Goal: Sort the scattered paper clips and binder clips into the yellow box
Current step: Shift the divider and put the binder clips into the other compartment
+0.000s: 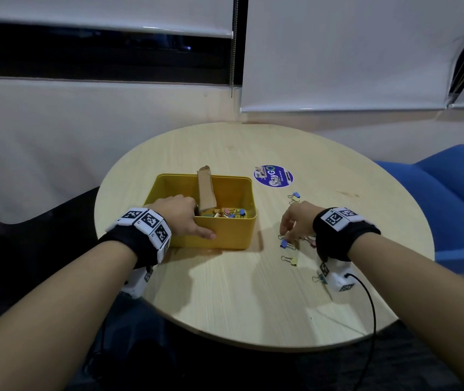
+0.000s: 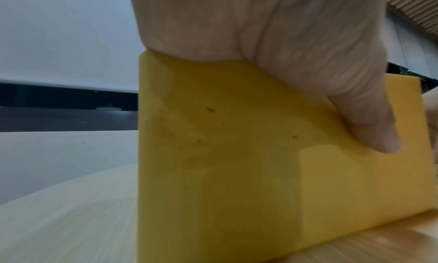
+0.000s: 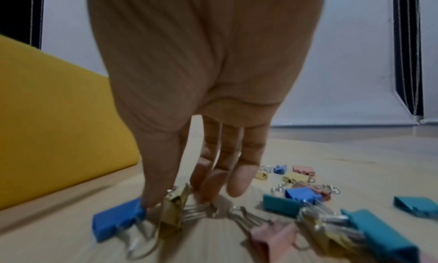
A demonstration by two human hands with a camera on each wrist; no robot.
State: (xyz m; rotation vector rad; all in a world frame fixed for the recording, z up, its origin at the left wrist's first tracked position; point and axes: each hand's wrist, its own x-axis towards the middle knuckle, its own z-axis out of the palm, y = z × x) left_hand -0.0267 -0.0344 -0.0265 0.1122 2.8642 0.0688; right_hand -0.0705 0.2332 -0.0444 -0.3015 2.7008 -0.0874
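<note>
Gripping the near wall of the yellow plastic box (image 1: 219, 235) on the round wooden bench (image 1: 239, 300) with the left hand (image 1: 178, 214); right hand (image 1: 295, 221) reaching down, thumb touching, perhaps pinching, a blue metal binder clip (image 3: 118, 218) beside the box.

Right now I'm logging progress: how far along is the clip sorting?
Partly done: several binder clips already lie in the yellow box, which the left hand steadies. The right hand reaches down onto a blue binder clip. About ten more clips remain scattered on the table.
</note>
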